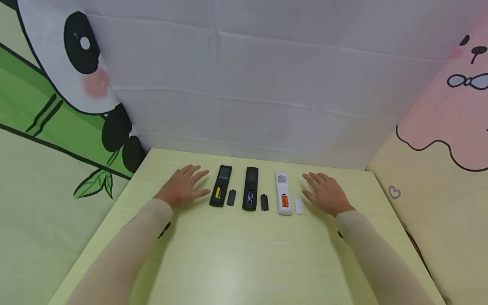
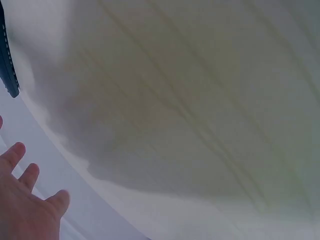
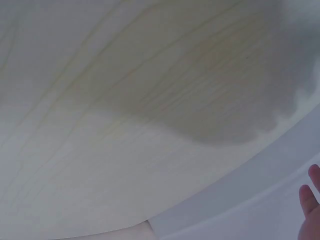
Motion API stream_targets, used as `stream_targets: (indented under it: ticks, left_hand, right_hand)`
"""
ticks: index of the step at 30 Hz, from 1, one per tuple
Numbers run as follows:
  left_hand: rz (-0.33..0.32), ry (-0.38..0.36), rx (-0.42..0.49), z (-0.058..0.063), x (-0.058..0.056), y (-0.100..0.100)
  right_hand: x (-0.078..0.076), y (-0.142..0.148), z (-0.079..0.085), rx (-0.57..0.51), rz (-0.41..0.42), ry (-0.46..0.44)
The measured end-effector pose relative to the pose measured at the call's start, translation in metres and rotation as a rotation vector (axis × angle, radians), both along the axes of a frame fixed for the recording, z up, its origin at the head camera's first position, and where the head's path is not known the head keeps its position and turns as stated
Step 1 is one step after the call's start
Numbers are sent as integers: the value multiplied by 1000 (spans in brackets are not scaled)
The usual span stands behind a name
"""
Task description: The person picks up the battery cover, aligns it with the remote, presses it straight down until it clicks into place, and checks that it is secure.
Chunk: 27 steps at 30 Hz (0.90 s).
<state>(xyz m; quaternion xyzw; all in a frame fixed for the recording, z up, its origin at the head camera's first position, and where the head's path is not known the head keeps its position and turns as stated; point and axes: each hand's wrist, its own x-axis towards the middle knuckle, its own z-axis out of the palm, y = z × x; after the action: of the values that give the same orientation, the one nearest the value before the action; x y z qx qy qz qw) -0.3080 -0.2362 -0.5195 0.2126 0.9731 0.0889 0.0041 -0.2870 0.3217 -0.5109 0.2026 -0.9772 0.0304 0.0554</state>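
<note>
The left hand (image 1: 184, 186) is hovering beside a black remote (image 1: 222, 180), the right hand (image 1: 324, 192) near a white remote (image 1: 282, 186); both are holding nothing, fingers spread. A middle remote (image 1: 250, 180) is lying between. Approaching gently, without nudging the loose covers (image 1: 264, 202), seems wise.

Left of the middle remote (image 1: 250, 185) lie a remote (image 1: 221, 183) and cover (image 1: 231, 198); right, two covers (image 1: 264, 202) and another remote (image 1: 283, 189).
</note>
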Motion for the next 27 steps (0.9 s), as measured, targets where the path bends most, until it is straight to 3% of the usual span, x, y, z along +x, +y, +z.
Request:
stream_targets:
  ticks: [8,27]
  left_hand:
    - [-26,-83,57,-3,3,1]
    - [-39,-102,60,-3,10,16]
  right_hand:
    - [-1,-15,2,-3,34,24]
    - [-7,-43,4,-4,74,47]
